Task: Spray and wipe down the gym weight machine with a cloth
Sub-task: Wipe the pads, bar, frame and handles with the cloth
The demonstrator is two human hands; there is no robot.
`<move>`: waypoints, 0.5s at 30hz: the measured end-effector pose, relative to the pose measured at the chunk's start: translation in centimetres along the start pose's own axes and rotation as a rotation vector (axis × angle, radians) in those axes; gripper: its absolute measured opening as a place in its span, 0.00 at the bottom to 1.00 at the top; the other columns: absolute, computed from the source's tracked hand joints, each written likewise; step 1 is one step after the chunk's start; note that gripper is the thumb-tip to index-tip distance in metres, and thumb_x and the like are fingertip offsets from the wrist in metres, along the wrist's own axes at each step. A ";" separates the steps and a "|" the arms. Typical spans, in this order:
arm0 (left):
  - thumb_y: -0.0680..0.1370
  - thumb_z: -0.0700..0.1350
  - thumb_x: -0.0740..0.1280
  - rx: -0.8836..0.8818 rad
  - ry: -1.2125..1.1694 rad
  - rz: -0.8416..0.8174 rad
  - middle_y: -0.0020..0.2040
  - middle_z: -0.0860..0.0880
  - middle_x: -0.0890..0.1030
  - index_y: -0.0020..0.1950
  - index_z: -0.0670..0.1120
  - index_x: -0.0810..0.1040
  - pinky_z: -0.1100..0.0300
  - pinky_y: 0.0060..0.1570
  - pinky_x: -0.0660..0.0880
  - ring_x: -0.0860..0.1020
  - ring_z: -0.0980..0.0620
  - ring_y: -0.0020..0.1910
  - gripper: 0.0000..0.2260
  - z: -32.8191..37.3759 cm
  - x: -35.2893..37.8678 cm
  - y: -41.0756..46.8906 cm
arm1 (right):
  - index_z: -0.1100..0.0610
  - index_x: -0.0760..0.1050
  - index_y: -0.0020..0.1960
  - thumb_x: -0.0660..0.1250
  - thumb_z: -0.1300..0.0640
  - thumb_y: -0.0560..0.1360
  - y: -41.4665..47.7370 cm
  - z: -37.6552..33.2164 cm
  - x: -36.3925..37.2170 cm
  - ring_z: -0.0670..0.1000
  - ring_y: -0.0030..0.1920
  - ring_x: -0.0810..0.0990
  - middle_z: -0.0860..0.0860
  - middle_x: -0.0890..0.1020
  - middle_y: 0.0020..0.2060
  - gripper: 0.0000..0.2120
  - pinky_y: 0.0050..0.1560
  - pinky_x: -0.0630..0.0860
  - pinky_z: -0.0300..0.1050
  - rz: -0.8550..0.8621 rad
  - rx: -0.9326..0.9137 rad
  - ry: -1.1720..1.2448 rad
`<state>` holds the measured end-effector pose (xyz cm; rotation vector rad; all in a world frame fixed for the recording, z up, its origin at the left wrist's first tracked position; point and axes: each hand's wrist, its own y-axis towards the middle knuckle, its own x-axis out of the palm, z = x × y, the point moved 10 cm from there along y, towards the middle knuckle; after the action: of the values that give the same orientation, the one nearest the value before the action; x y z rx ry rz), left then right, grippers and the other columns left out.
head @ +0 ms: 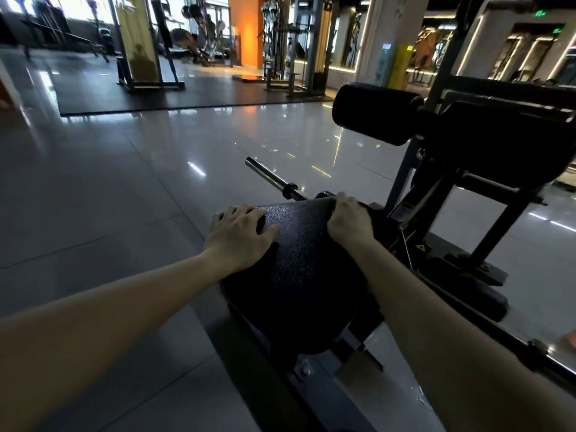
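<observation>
The weight machine's black textured pad (299, 260) fills the lower middle of the head view. My left hand (240, 233) lies on the pad's upper left corner with fingers spread, their tips draped over the edge. My right hand (349, 221) has its fingers curled over the pad's far right edge and grips it. Whatever dark thing is under that hand is hidden, so I cannot tell whether a cloth is there. I see no spray bottle.
A chrome bar (269, 177) juts out left beyond the pad. A black roller pad (374, 112) and the machine's dark frame (486, 198) stand to the right. Glossy tiled floor (124, 182) spreads left, with a black mat (187, 95) and other machines beyond.
</observation>
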<state>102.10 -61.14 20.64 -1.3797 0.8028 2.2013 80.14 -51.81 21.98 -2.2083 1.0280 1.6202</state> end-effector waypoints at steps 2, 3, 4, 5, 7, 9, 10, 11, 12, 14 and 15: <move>0.80 0.61 0.55 -0.023 -0.058 0.031 0.72 0.49 0.75 0.71 0.51 0.76 0.47 0.73 0.60 0.69 0.46 0.72 0.25 -0.2 -0.6 -0.1 | 0.60 0.68 0.70 0.59 0.60 0.79 -1.7 -2.6 0.3 0.67 0.63 0.74 0.62 0.74 0.65 0.19 0.63 0.72 0.59 -0.024 -0.069 0.022; 0.83 0.57 0.57 -0.034 -0.103 0.052 0.71 0.48 0.76 0.70 0.50 0.77 0.48 0.73 0.61 0.70 0.45 0.70 0.20 -0.3 -1.0 -0.1 | 0.59 0.70 0.70 0.60 0.60 0.78 -2.4 -3.3 0.5 0.67 0.63 0.74 0.62 0.75 0.65 0.19 0.64 0.72 0.58 -0.049 -0.102 0.056; 0.84 0.52 0.59 -0.046 -0.146 0.070 0.70 0.46 0.77 0.70 0.49 0.77 0.50 0.72 0.62 0.71 0.44 0.69 0.17 -0.3 -1.3 -0.2 | 0.58 0.72 0.68 0.62 0.59 0.77 -3.6 -4.1 0.3 0.66 0.62 0.76 0.62 0.76 0.64 0.19 0.64 0.73 0.57 -0.078 -0.150 0.086; 0.84 0.49 0.60 -0.066 -0.185 0.081 0.70 0.45 0.77 0.69 0.49 0.78 0.51 0.71 0.63 0.72 0.43 0.69 0.16 -0.4 -1.4 -0.3 | 0.57 0.74 0.65 0.64 0.57 0.76 -5.2 -5.2 0.3 0.65 0.60 0.77 0.61 0.78 0.62 0.18 0.63 0.74 0.57 -0.103 -0.212 0.104; 0.84 0.47 0.60 -0.124 -0.263 0.118 0.69 0.44 0.77 0.69 0.48 0.78 0.51 0.69 0.65 0.73 0.42 0.68 0.15 -1.1 -1.8 -0.5 | 0.55 0.76 0.62 0.69 0.51 0.72 -10.0 -8.5 0.1 0.63 0.57 0.78 0.59 0.79 0.57 0.20 0.60 0.76 0.56 -0.134 -0.408 0.135; 0.83 0.46 0.59 -0.168 -0.319 0.204 0.68 0.43 0.78 0.67 0.47 0.79 0.52 0.67 0.67 0.73 0.42 0.67 0.16 -1.7 -2.4 -0.8 | 0.52 0.76 0.63 0.70 0.49 0.70 -15.3 -11.4 0.0 0.62 0.57 0.77 0.56 0.79 0.58 0.22 0.60 0.75 0.55 -0.175 -0.609 0.176; 0.83 0.45 0.59 -0.190 -0.332 0.243 0.68 0.43 0.77 0.67 0.46 0.79 0.52 0.67 0.67 0.73 0.41 0.67 0.15 -2.1 -2.8 -1.0 | 0.51 0.75 0.65 0.70 0.50 0.71 -16.7 -11.9 0.0 0.61 0.57 0.76 0.55 0.78 0.60 0.23 0.61 0.74 0.55 -0.185 -0.685 0.193; 0.84 0.44 0.59 -0.215 -0.342 0.268 0.68 0.42 0.77 0.67 0.45 0.79 0.53 0.66 0.66 0.73 0.41 0.67 0.15 -2.4 -3.0 -1.2 | 0.50 0.75 0.66 0.70 0.52 0.72 -17.0 -11.7 -0.3 0.60 0.58 0.76 0.55 0.77 0.62 0.23 0.62 0.74 0.54 -0.178 -0.730 0.196; 0.84 0.43 0.59 -0.233 -0.347 0.284 0.68 0.42 0.77 0.67 0.44 0.79 0.53 0.67 0.66 0.72 0.42 0.68 0.14 -2.7 -3.0 -1.4 | 0.49 0.75 0.67 0.70 0.54 0.73 -16.1 -10.9 -0.6 0.59 0.59 0.75 0.55 0.76 0.62 0.22 0.61 0.74 0.54 -0.151 -0.747 0.175; 0.84 0.44 0.59 -0.253 -0.356 0.302 0.68 0.42 0.77 0.68 0.44 0.78 0.53 0.68 0.66 0.72 0.42 0.68 0.15 -3.0 -2.9 -1.5 | 0.48 0.76 0.68 0.68 0.56 0.75 -11.8 -7.4 -1.1 0.60 0.59 0.73 0.57 0.74 0.59 0.21 0.59 0.73 0.53 -0.070 -0.660 0.066; 0.84 0.44 0.58 -0.258 -0.367 0.308 0.68 0.42 0.77 0.68 0.44 0.78 0.52 0.68 0.66 0.72 0.42 0.68 0.15 -3.3 -2.8 -1.5 | 0.48 0.76 0.68 0.67 0.58 0.76 -8.7 -4.8 -1.1 0.61 0.60 0.71 0.58 0.72 0.59 0.21 0.59 0.72 0.54 -0.040 -0.567 0.003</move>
<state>106.42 -62.31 21.64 -0.9536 0.6458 2.7705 89.19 -47.63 22.78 -2.5401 0.5581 2.0865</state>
